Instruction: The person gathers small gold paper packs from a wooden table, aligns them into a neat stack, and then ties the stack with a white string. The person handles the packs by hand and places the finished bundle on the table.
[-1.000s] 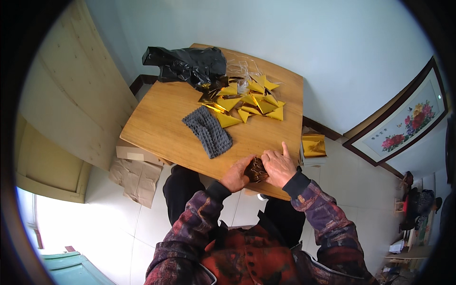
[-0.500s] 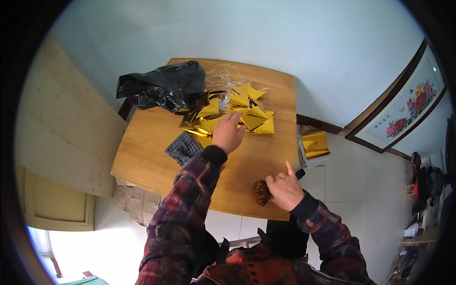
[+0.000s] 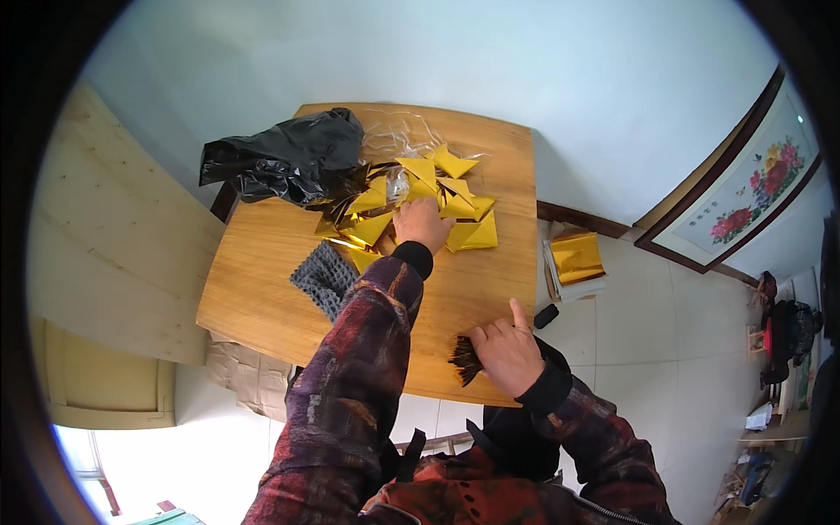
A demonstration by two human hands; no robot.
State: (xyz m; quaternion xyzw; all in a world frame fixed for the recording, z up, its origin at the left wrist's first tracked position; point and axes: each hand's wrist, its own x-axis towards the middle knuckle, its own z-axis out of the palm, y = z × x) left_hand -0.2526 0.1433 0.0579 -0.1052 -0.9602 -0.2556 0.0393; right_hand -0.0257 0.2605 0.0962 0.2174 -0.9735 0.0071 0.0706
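Observation:
A pile of gold folded foil papers (image 3: 369,229), many of them triangular, lies on the wooden table (image 3: 254,271). My left hand (image 3: 424,226) reaches into its near side, fingers bent down and closed on a gold folded paper; the fingertips are hidden. By the table's near right edge, my right hand (image 3: 507,357) grips a stack of folded papers (image 3: 465,359), whose dark brown layered edges fan out on its left. The right index finger points up, away from the stack.
A black plastic bag (image 3: 289,157) lies at the table's far left, clear strips (image 3: 398,131) behind the pile. A grey textured cloth (image 3: 324,278) is left of my left forearm. Gold sheets (image 3: 577,258) sit on a stack right of the table, with a small black object (image 3: 546,316) nearer.
My left hand has moved down onto the gold papers, and its fingers have bent. The right hand still grips its stack. The whole view has shifted slightly.

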